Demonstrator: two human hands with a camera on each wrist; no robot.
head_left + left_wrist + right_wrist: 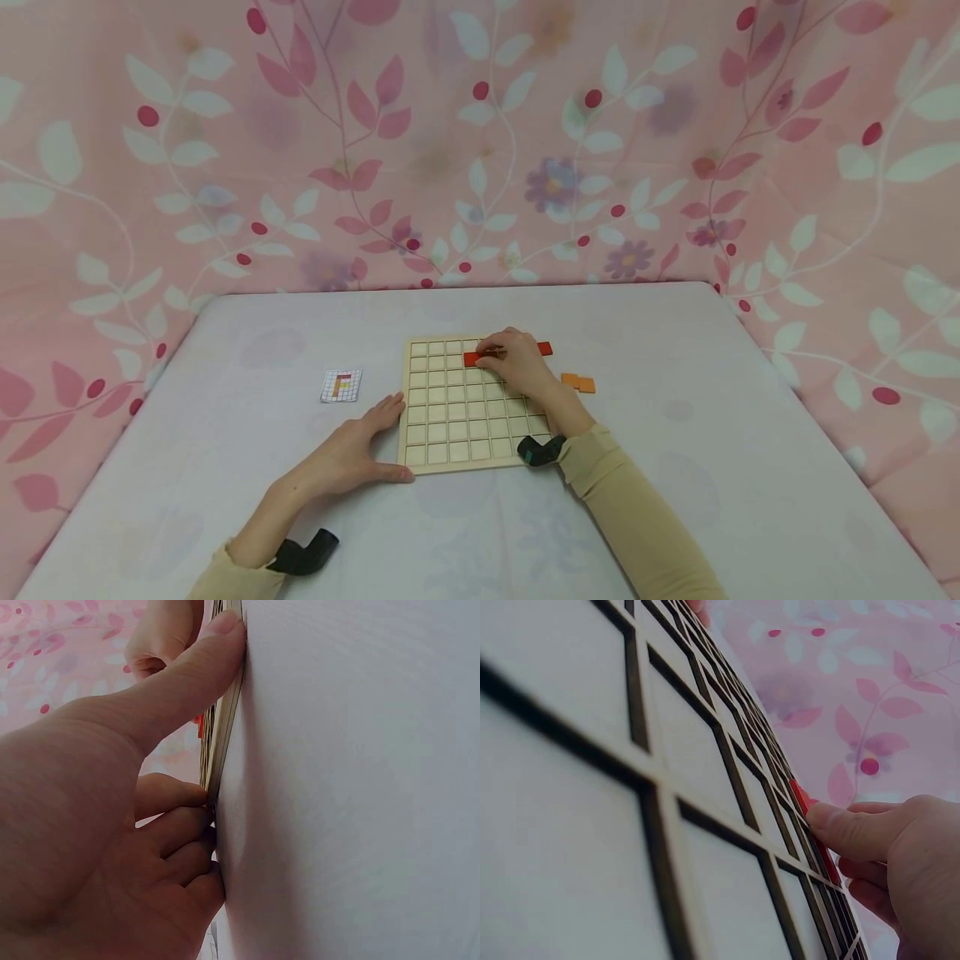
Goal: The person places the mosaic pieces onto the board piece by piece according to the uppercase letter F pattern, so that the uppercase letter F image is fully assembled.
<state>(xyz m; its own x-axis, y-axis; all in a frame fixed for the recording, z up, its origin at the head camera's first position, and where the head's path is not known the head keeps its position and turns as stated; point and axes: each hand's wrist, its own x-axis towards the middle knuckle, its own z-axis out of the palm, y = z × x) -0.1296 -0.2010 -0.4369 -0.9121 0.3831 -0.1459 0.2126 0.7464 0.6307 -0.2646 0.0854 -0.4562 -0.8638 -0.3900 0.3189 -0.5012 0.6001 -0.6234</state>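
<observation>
Nearest, touches the grid board at lower centre with the left hand, thumb and fingers loosely spread about its near left corner. Farther up, has a small card left and an orange shape right of centre, then pinches a red piece, mid-frame, on the board's far part with the right hand, before a flowered cloth.

1. Open passage: surface, right of the orange pieces.
2. Obstacle at left edge of board: my left grip.
3. Obstacle over board's far rows: my right grip.
</observation>
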